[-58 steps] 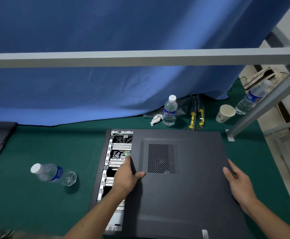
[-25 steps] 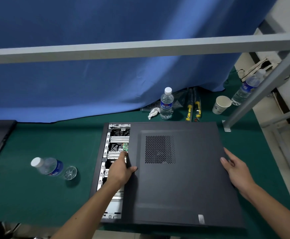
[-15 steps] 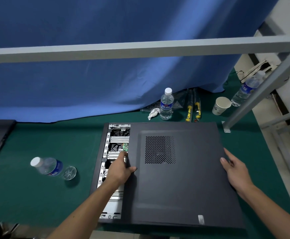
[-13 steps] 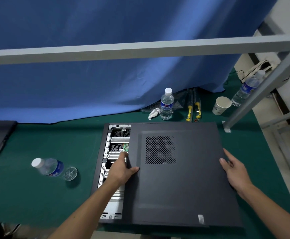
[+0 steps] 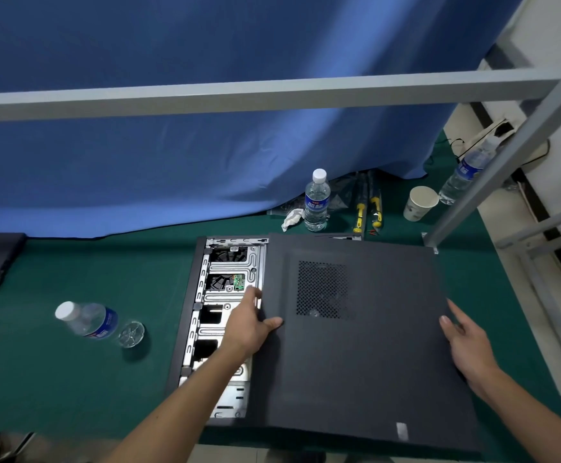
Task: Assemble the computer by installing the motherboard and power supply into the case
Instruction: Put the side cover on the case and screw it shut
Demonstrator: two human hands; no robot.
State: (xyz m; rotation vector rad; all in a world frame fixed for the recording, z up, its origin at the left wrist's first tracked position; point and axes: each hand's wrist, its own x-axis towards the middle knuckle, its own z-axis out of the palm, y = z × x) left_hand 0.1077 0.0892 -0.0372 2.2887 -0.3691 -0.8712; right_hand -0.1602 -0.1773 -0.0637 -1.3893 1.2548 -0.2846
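One view only, the head camera, high above the near edge of the green surface [image 5: 72, 379], tilted forward and down. It's wide-angle: the grey bar [image 5: 272, 96] bows across the top. Close in, both forearms enter from the bottom; the far edge meets the blue curtain [image 5: 172, 145].

Matt black side panel [image 5: 372, 345], bare metal case [image 5: 225, 295], green cloth table [image 5: 55, 379].
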